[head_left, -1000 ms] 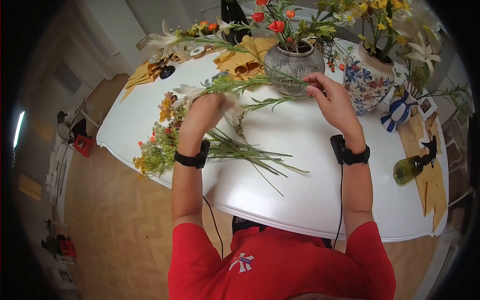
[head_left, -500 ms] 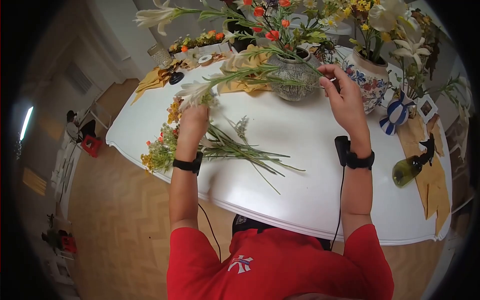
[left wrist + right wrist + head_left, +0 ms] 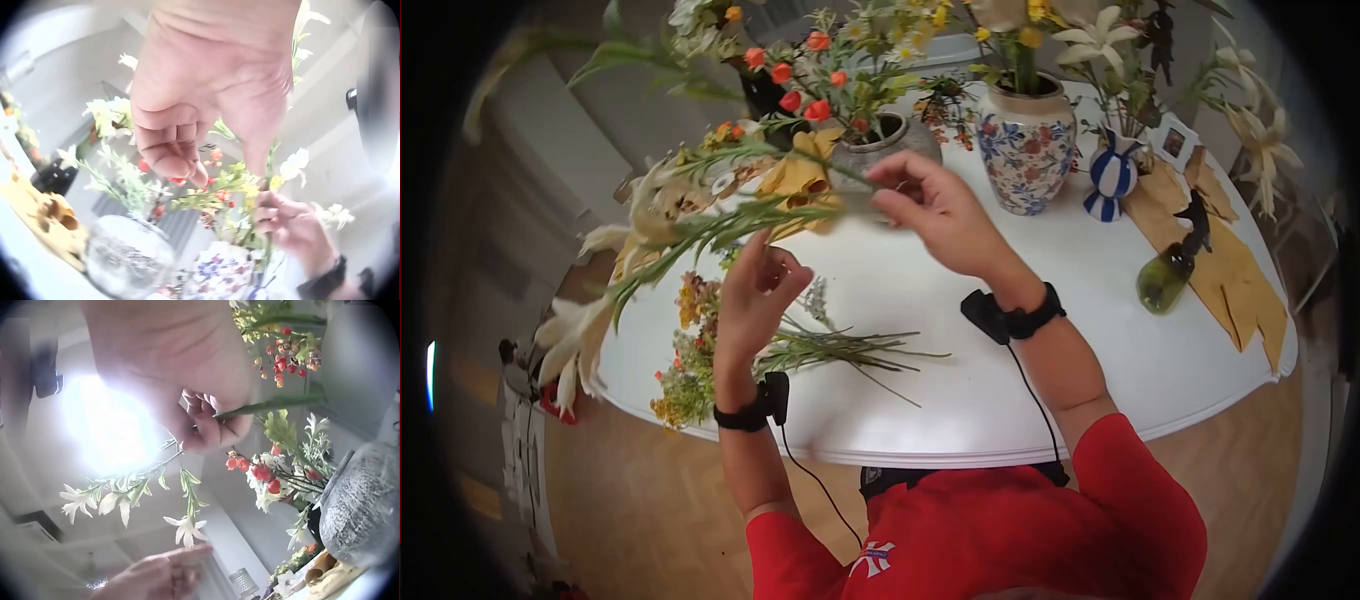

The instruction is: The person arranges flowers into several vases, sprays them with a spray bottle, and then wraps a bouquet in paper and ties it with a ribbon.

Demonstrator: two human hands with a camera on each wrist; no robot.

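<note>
My right hand (image 3: 945,215) pinches the green stem of an artificial lily spray between thumb and fingers, above the table. The spray reaches to the left, with long green leaves and white lily blooms (image 3: 572,340) at its ends; in the right wrist view, white blooms (image 3: 185,530) hang from its branches. Below the leaves is my left hand (image 3: 755,300), fingers loosely bent and nothing in its grasp, as the left wrist view also shows. Under the left hand a bunch of mixed flowers (image 3: 690,345) lies on the white table (image 3: 990,390), its bare stems (image 3: 850,350) pointing right.
A grey textured vase (image 3: 915,145) with orange-red flowers stands behind my hands. Right of it are a floral-painted vase (image 3: 1028,150), a blue-and-white striped vase (image 3: 1113,180) and a photo frame (image 3: 1175,140). A green glass bottle (image 3: 1163,282) lies near yellow-brown paper (image 3: 1245,310).
The lily spray has lifted and swung left, nearer to me, with my right hand. My left hand has come away from the blooms and its fingers have loosened. The head view has turned right.
</note>
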